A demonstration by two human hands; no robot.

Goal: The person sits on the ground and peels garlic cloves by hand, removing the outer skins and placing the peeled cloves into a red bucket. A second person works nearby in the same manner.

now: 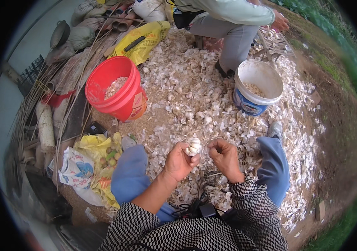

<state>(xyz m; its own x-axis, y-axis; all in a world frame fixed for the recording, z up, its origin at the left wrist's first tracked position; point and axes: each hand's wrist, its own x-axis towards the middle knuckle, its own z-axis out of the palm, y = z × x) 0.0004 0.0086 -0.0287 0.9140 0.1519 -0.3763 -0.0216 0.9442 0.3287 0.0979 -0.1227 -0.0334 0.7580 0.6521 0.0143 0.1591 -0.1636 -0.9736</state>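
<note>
Left of my hands lies a yellow plastic bag (90,144); ahead and leftward stands a red bucket (119,111) holding pale cloves (116,87). My left hand (176,161) grips a garlic bulb (193,146) at its fingertips. Just right of the bulb, my right hand (226,157) is curled closed; whether it pinches anything, I cannot tell. Ahead and rightward stands a blue-and-white bucket (246,99).

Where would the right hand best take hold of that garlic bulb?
I'd likely take the garlic bulb by its rounded right flank, coming from the right: the left hand pinches its left and lower edges, leaving that flank bare, toward the right hand.
</note>
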